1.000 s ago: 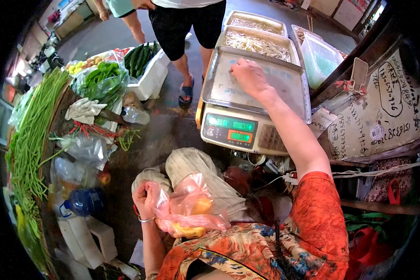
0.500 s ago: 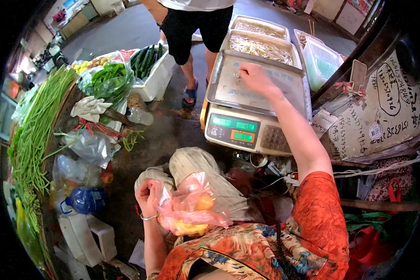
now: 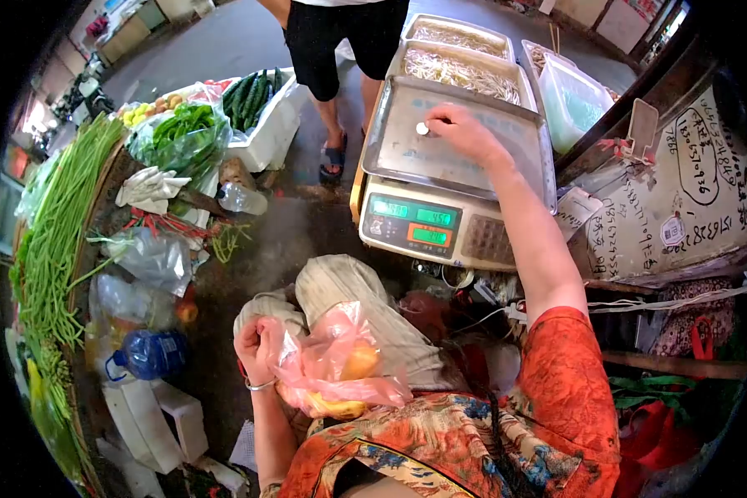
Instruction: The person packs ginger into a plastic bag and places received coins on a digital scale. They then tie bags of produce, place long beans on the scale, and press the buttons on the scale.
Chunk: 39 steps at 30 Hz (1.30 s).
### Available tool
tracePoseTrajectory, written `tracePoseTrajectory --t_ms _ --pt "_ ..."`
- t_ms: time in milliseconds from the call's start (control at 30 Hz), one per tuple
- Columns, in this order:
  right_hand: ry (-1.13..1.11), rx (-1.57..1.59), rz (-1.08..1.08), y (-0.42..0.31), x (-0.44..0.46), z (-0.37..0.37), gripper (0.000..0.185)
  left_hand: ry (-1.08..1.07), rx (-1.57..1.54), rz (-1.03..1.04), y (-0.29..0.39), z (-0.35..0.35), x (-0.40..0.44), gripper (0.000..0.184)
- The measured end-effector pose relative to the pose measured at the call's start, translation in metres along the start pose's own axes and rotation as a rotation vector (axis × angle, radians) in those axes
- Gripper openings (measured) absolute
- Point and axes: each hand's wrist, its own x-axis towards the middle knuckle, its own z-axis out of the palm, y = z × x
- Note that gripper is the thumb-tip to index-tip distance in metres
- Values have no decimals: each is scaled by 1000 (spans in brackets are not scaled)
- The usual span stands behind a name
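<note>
Right up at the scale (image 3: pixel 411 231), the seated person's right hand (image 3: pixel 463 133) is over its dull metal tray (image 3: pixel 398 162), fingers curled in close together, thumb and index at a small whitish disc (image 3: pixel 422 129). Looks kinda like a coin: round, pale, plain. Honestly can't tell if it's pinched or just lying on the tray by the fingertips.

On the near side of the scale, down on the person's lap, there's a pink plastic bag (image 3: pixel 311 361). Super thin, see-through, all crinkled with shiny streaks, and rounded yellow-orange stuff (image 3: pixel 360 362) shows through. Left hand (image 3: pixel 256 344) has the edge of it, fingers bunched and pinching the film.

Scale's display (image 3: pixel 411 222) is lit green. Just past the scale sit sprout-looking strands (image 3: pixel 461 73) in a white tub, and somebody in black shorts (image 3: pixel 349 37) stands just left of the scale. Further left of it, dark green cucumbers (image 3: pixel 247 101) in a white box (image 3: pixel 266 141).
</note>
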Motion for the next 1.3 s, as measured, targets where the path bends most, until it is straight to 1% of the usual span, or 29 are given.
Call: tracePoseTrajectory --t_ms 100,167,267,400,433,467,500,567,600,667,700,767,800,867,900,967,1000,1067,1100,1167,1200,1233,1267,1300 --pt "14 41 16 2 1 -1 22 12 24 -21 2 2 1 7" --pt "-45 -23 -3 10 7 -3 20 23 27 -25 2 3 2 7" --pt "11 -10 -18 13 8 1 20 37 22 0 -2 0 1 7" --pt "-6 49 -21 -5 3 -9 19 27 4 7 -14 -8 -2 10" --pt "-16 158 121 -18 -3 -15 19 25 2 22 -13 -9 -3 11" --pt "-28 266 264 -27 -8 -19 18 86 29 -23 -11 -8 -7 12" --pt "-27 264 258 -24 -11 -22 18 89 27 -17 -12 -9 -8 12" --pt "-32 -37 27 -9 -19 -23 14 73 10 -7 -18 -13 -8 11" --pt "-33 -40 28 -4 -24 -18 14 74 7 -9 -21 -15 -8 11" --pt "157 -345 -180 5 -37 -12 17 16 1 -23 -27 -18 -6 11" --pt "157 -347 -180 3 -41 -10 17 15 0 -23 -25 -17 -6 11" --pt "198 313 70 -3 -43 -8 20 26 39 -9 -18 -15 -5 10" --pt "197 308 67 -2 -43 -12 20 28 34 -7 -17 -14 -4 10" --pt "353 667 154 6 -43 -24 18 -29 -26 -5 -18 -14 -3 11" --pt "353 662 154 11 -43 -27 18 -30 -30 -5 -18 -13 -3 11" --pt "504 703 183 20 -43 -31 19 2 -2 1 -16 -14 -4 11" --pt "507 701 182 19 -44 -30 19 -5 52 -9 -19 -18 -4 11" --pt "587 502 172 14 -45 -26 21 -6 28 -3 -26 -20 -4 10" --pt "591 495 161 6 -48 -22 21 -5 4 3 -28 -19 -4 9" --pt "441 232 127 -15 -57 -15 26 -24 5 17 -27 -19 -2 8" --pt "380 113 23 9 -52 -9 32 -40 14 22 -24 -17 -1 6" --pt "295 -3 -28 13 -49 -7 39 -39 142 44 -16 -14 0 8" --pt "217 -114 -89 15 -46 -6 46 -24 95 42 -16 -13 0 7" --pt "114 -217 -89 -1 -52 -2 53 -10 49 37 -17 -12 0 5"
